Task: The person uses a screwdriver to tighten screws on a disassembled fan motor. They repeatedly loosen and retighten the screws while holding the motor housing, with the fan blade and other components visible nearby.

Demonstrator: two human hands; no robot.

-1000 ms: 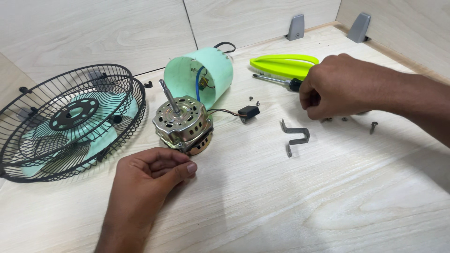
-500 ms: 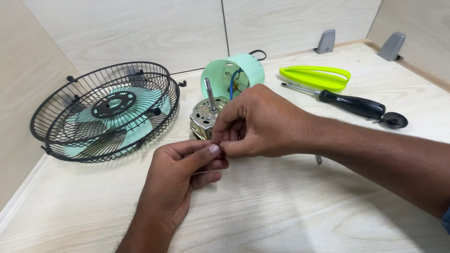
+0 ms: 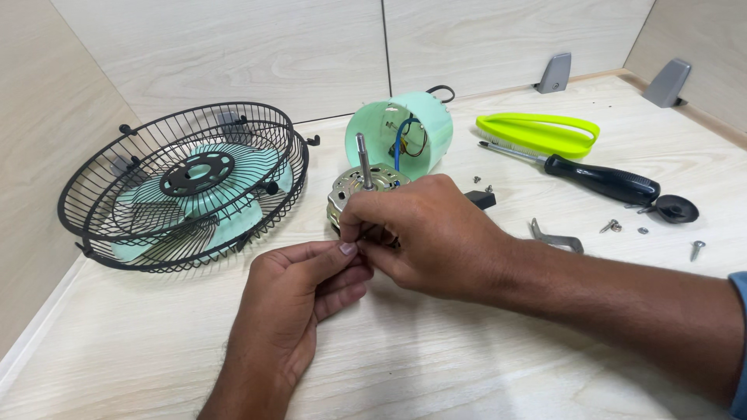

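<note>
Head view: the pale wood table (image 3: 467,365) carries everything. Largest is the black wire fan guard (image 3: 187,183) at the left, with the mint blade inside it. Right of it lies the mint motor housing (image 3: 401,132) on its side, open end toward the camera, wires showing within. Just in front stands the motor (image 3: 359,187), its shaft pointing up and slightly away; this long axis is near vertical. Further right lie a yellow-green plastic loop (image 3: 541,132), a black-handled screwdriver (image 3: 591,177), a black knob (image 3: 675,208), a bent metal bracket (image 3: 556,237) and loose screws (image 3: 696,247).

The right hand (image 3: 432,237) reaches in from the right and covers the motor's front lower edge, fingers pinched narrow. The left hand (image 3: 303,299) comes up from below, thumb and forefinger meeting the right fingertips just beside the motor. Something small may be held between them; I cannot tell what. The motor sits directly behind both hands, the right one nearer and touching it.
</note>
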